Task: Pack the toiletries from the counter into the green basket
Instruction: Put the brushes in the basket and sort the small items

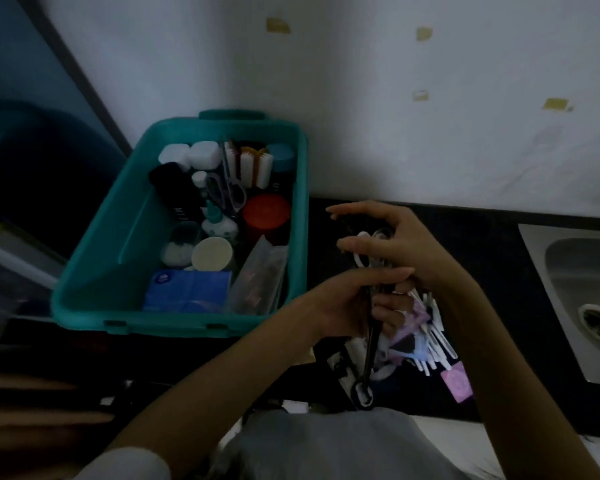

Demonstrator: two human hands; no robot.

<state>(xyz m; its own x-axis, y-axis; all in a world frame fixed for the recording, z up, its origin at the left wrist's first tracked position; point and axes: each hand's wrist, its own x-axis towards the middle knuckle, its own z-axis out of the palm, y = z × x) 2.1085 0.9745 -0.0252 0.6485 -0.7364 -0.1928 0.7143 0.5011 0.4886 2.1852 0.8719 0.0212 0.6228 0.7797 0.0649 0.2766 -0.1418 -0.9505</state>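
Both hands' fingers [378, 275] clench what looks like a toiletry bundle [413, 327], right of the basket [94, 271].

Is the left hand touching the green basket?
Apart. In the head view the left hand is closed on a bunch of slim items over the dark counter, with a strip of counter showing between it and the basket.

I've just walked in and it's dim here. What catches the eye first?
The green basket at left, already crowded: a red lid, scissors, a blue tissue pack. To its right, over the dark counter, both hands, left hand and right hand, clutch a bundle of small toiletries. A steel sink sits far right.
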